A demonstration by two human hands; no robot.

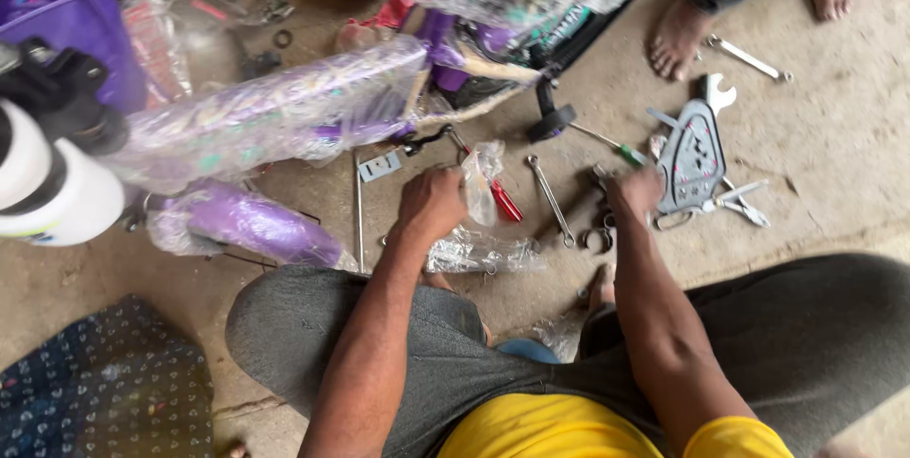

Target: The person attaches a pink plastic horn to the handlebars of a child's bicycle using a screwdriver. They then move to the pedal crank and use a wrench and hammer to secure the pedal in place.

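I squat on a concrete floor. My left hand (pixel 431 202) is closed around the top of a small clear plastic bag (pixel 482 174), next to a red-handled screwdriver (pixel 504 200). My right hand (pixel 633 192) reaches down to small dark metal parts (pixel 597 230) on the floor; its fingers are hidden, so I cannot tell what they grip. A combination wrench (pixel 552 200) lies between my hands. A purple bicycle frame wrapped in clear plastic (pixel 275 117) lies just beyond my left hand.
A grey metal chain guard (pixel 692 156) and pliers (pixel 735 200) lie to the right, with a green-handled screwdriver (pixel 607 142) and wrenches (pixel 749 58) beyond. Another person's bare feet (pixel 678 36) stand at the top right. A white bottle (pixel 43 183) sits left; crumpled plastic (pixel 479 251) lies near my knees.
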